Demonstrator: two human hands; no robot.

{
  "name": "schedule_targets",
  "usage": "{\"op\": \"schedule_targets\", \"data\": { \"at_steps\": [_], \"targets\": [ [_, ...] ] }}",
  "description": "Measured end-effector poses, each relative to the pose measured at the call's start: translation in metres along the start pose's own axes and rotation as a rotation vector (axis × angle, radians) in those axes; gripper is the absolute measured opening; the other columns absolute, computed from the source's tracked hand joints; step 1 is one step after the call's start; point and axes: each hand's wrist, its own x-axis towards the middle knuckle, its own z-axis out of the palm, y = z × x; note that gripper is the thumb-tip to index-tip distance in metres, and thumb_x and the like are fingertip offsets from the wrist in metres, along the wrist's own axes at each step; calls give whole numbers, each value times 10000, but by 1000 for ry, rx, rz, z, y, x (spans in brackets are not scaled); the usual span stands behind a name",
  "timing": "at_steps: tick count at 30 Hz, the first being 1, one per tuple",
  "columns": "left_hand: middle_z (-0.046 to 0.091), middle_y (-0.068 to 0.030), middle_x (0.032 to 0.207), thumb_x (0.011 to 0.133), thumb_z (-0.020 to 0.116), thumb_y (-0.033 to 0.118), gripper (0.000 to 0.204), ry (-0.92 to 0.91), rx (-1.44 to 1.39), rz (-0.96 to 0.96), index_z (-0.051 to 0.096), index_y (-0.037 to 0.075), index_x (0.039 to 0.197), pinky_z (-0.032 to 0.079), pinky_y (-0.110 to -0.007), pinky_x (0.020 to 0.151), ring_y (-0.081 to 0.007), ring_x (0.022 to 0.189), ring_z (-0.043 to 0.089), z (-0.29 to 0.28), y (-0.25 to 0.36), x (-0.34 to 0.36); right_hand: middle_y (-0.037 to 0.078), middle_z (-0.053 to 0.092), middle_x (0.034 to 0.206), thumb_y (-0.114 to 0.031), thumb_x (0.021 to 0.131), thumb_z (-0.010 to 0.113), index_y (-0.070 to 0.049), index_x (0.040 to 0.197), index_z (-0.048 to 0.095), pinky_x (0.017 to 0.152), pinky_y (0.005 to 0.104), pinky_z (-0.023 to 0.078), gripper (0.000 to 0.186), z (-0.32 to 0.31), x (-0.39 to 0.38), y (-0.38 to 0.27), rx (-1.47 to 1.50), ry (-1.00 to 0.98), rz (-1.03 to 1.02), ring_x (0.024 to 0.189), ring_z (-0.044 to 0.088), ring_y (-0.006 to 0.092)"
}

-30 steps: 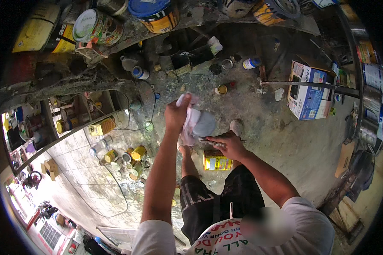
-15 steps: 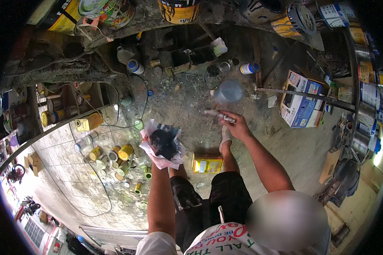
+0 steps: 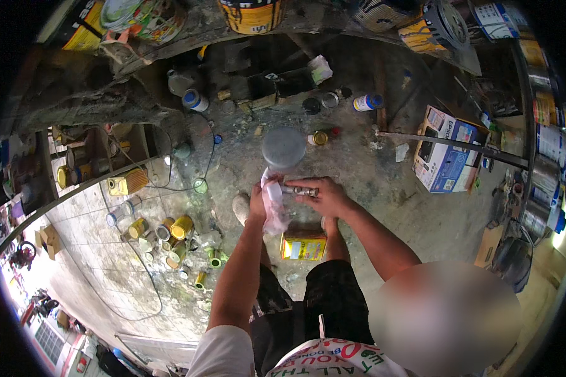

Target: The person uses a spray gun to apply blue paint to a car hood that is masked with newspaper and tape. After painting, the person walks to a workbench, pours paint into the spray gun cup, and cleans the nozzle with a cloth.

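Note:
My right hand [image 3: 324,196] is closed on a metal spray gun [image 3: 300,190] with a translucent grey cup [image 3: 283,149] on top. My left hand [image 3: 256,202] grips a pinkish-white cloth [image 3: 273,207] right at the front end of the gun, below the cup. The cloth hangs down from my fingers and hides the gun's nozzle. Between my feet a yellow and red rectangular tin [image 3: 303,246] stands on the floor.
A small open can [image 3: 319,138] sits just beyond the cup. To the right is a printer box [image 3: 445,151] behind a metal bar. Several yellow tins [image 3: 181,227] crowd the floor at left, near a cable [image 3: 151,276]. Paint buckets [image 3: 251,16] line a shelf at the far edge.
My left hand has brought the cloth up and right to the gun, folding it so its dark patch no longer shows. The spray gun and cup have moved left.

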Motion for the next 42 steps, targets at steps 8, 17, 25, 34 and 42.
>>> {"op": "schedule_targets", "data": {
  "at_steps": [8, 17, 25, 34, 42],
  "targets": [
    [715, -87, 1089, 939, 626, 162, 308, -260, 479, -338, 684, 24, 1208, 560, -310, 751, -182, 878, 679, -47, 32, 24, 119, 736, 1185, -190, 924, 738, -236, 1352, 674, 776, 402, 585, 435, 7, -43, 11, -116, 82, -229, 873, 732, 305],
    [687, -90, 1118, 826, 568, -18, 469, 201, 75, 87, 635, 0, 1291, 557, -303, 776, -174, 892, 660, -58, 120, 6, 99, 728, 1264, -173, 927, 748, -214, 1374, 665, 787, 365, 578, 457, -27, -26, 127, -101, 218, 200, 935, 734, 165],
    [674, -163, 1178, 874, 766, 421, 669, 200, 1038, 384, 580, 7, 1364, 573, -402, 770, -279, 995, 692, 32, 183, 9, 96, 720, 1244, -217, 941, 717, -300, 1366, 659, 909, 423, 554, 437, -26, 69, 131, -64, 98, -19, 1063, 707, 310],
    [578, -221, 1285, 843, 696, 634, 867, -188, 1979, 608, 517, -16, 1389, 577, -505, 795, -419, 1052, 659, 96, 197, 90, 90, 748, 1036, -171, 927, 624, -337, 1355, 649, 888, 492, 501, 460, -20, 85, 121, -457, 70, -38, 964, 714, 286],
    [552, -241, 1192, 883, 676, 583, 780, -103, 1870, 645, 505, -56, 1298, 580, -497, 787, -435, 1069, 614, 117, 170, 134, 137, 747, 1001, -128, 844, 643, -279, 1331, 671, 761, 494, 574, 511, -35, 87, 128, -322, 215, -2, 863, 729, 327]
  ]
}}
